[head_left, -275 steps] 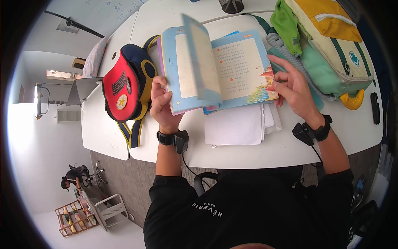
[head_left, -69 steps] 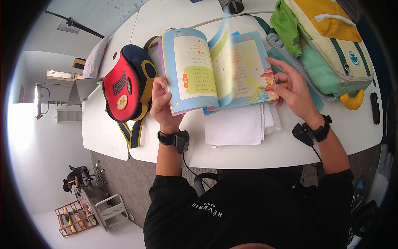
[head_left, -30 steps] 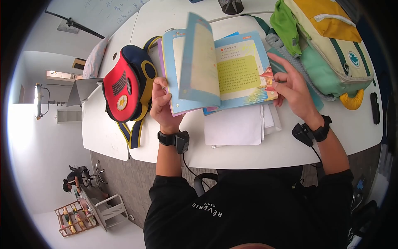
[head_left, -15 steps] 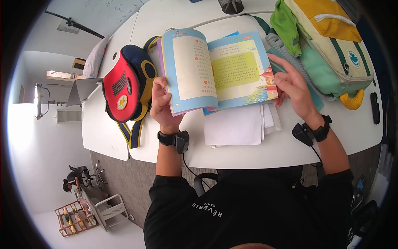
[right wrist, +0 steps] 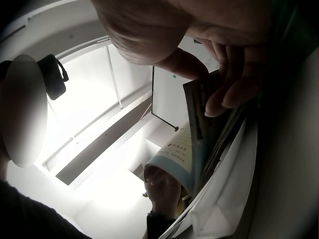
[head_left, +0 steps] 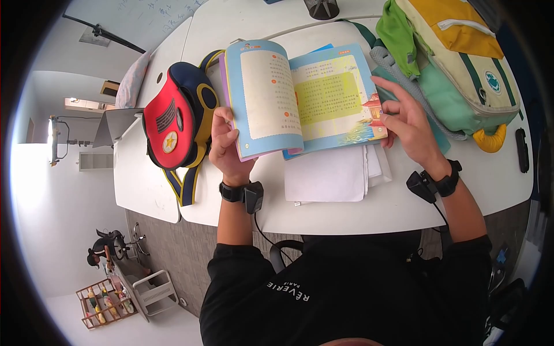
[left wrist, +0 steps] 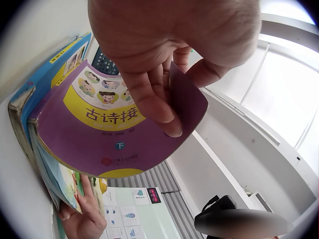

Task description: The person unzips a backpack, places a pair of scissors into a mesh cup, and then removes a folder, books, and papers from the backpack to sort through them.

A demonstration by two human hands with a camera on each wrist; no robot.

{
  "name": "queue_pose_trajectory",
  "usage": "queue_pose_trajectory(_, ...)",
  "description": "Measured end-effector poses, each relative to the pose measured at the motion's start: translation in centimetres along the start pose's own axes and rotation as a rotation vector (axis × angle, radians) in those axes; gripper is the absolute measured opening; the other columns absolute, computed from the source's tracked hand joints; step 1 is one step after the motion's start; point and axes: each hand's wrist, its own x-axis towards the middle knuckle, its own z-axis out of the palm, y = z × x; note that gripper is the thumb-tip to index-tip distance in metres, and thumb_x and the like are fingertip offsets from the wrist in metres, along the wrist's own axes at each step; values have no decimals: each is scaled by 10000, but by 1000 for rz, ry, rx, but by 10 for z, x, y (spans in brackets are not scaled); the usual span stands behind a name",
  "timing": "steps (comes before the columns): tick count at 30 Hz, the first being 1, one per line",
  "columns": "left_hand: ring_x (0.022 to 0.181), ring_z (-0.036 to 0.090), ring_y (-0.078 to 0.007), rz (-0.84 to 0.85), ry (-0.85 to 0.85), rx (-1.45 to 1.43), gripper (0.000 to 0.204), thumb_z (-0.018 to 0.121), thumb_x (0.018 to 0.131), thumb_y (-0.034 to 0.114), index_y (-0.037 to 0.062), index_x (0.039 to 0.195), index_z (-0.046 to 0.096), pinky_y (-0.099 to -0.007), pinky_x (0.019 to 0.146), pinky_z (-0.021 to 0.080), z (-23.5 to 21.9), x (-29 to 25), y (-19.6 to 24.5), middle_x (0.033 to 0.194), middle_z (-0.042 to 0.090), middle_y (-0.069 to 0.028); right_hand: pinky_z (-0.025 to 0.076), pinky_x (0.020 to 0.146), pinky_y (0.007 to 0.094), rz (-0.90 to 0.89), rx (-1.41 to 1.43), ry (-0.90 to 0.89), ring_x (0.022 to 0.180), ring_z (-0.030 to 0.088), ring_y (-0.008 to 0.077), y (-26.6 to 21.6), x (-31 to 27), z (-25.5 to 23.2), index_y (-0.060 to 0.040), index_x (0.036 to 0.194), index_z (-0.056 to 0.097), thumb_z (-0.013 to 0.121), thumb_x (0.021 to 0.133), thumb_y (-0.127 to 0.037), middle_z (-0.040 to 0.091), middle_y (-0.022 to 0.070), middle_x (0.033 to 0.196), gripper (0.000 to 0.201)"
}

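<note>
Left hand [head_left: 228, 144] pinches left edge of open book [head_left: 329, 95], thumb on page side, fingers curled on cover. Right hand [head_left: 412, 130] pinches lower right corner, thumb on page, index finger stretched along the edge; both grips nearly closed, just page-thick. Book is over middle of tabletop [head_left: 323, 216], toward near edge, left half raised, overlapping a blue book [left wrist: 55, 64] and a stack of white papers [head_left: 326, 179] that reaches toward near edge.

Purple cover [left wrist: 70, 134] reads "古诗接", rest of title behind fingers; "下" in small blue badge below; publisher line too small to read. Pages are Chinese text, blue borders, right one with a yellow-green block and pagoda art; text too small to read surely.

Left side of tabletop: red and navy bag [head_left: 158, 124], gold star on round badge. Right side: cream, green and yellow backpack [head_left: 447, 49], round green-white badge, lettering too small. Far edge: black pen cup [head_left: 322, 8]. Right edge: black case [head_left: 522, 151].

Black shirt [head_left: 346, 277] prints "RÊVERIE PARIS", upside down from here. Whiteboard [head_left: 144, 26] beyond far left corner has handwriting, illegible.
</note>
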Motion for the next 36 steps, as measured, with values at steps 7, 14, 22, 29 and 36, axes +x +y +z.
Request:
queue_pose_trajectory(7, 682, 653, -254, -28, -88, -36, 267, 520, 813, 86, 81, 1067, 437, -274, 443, 511, -9, 1, 1, 1110, 579, -216, 487, 518, 233, -3, 0, -3, 591, 582, 93, 0, 0, 0, -47, 1465, 387, 553, 876, -43, 640, 84, 876, 611)
queue_pose_trajectory(14, 721, 665, -267, -12, -60, -23, 280, 523, 805, 89, 80, 1072, 438, -285, 474, 533, -8, 1, 0, 1099, 585, -219, 487, 520, 231, -8, -9, -3, 595, 583, 93, 1, 1, -1, -45, 1466, 386, 542, 876, -50, 639, 85, 875, 610)
queue_pose_trajectory(22, 820, 674, -283, 9, 15, -6, 287, 531, 803, 94, 82, 1074, 438, -309, 560, 566, -2, 1, -2, 1087, 590, -204, 487, 527, 232, -10, -16, -4, 598, 582, 93, 1, 0, -1, -41, 1465, 387, 535, 873, -53, 638, 83, 873, 611)
queue_pose_trajectory(29, 800, 669, -262, -10, -61, -10, 291, 539, 800, 76, 83, 1073, 439, -295, 562, 561, -4, 1, 1, 1062, 596, -193, 484, 524, 234, -3, -18, -3, 597, 580, 92, 1, 0, 0, -39, 1465, 387, 525, 875, -56, 635, 83, 874, 606)
queue_pose_trajectory(36, 859, 672, -266, -1, -80, -7, 306, 555, 793, 71, 84, 1076, 439, -310, 638, 578, -7, 1, 0, 1067, 595, -185, 478, 527, 232, -16, -15, -1, 600, 579, 92, 1, 0, 0, -35, 1462, 389, 515, 874, -47, 633, 82, 870, 601)
